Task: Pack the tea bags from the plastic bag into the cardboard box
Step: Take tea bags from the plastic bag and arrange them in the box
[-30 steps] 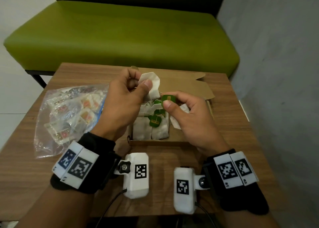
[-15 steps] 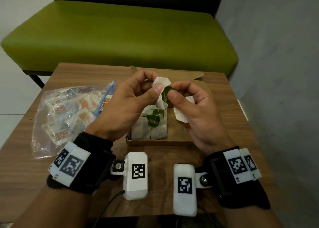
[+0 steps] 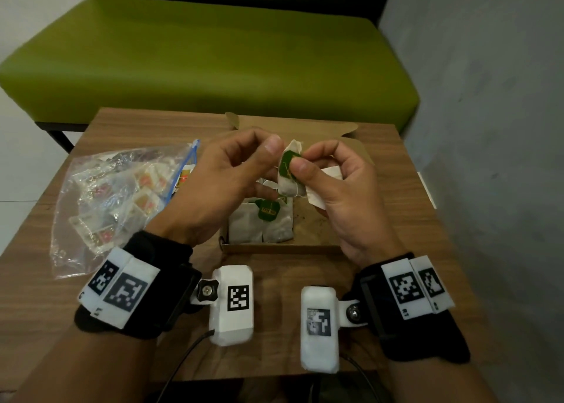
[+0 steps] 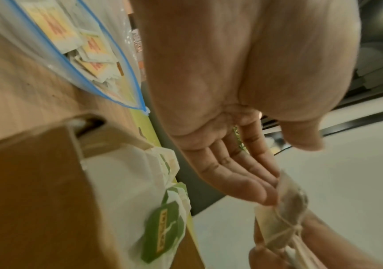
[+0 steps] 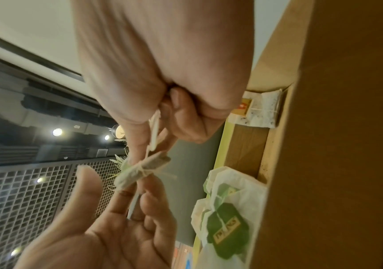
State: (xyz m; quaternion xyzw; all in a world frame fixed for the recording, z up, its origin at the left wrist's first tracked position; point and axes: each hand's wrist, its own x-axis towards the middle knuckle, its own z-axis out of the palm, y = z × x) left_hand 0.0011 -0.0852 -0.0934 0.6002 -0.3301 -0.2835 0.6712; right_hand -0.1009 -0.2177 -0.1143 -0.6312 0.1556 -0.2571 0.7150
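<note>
1. The tea bag (image 3: 288, 175) is held in the air above the open cardboard box (image 3: 308, 219). A second ago both hands sat lower and nearer the box floor; they have since risen and drawn together.
2. Right hand (image 3: 341, 195): thumb and forefinger pinch the green tag (image 3: 287, 164) flat against the bag. A second ago the tag was held out to the side, apart from the bag. The same hand also keeps a white wrapper (image 3: 323, 186) tucked under its other fingers.
3. Left hand (image 3: 219, 186): its fingertips (image 4: 266, 193) lie nearly straight against the bag's upper edge, the thumb held clear of it. A second ago this hand pinched the bag firmly; the hold has passed to the right hand.
4. The wrist views show string wound round the bag's middle, so the bag appears bundled and ready to set down.
5. Several tea bags (image 3: 262, 222) already lie in the left half of the box; the right half shows bare cardboard.
6. The plastic bag (image 3: 122, 195) lies to the left on the table (image 3: 396, 219), mouth open toward the box, still holding many sachets. Judged: task well short of done.
</note>
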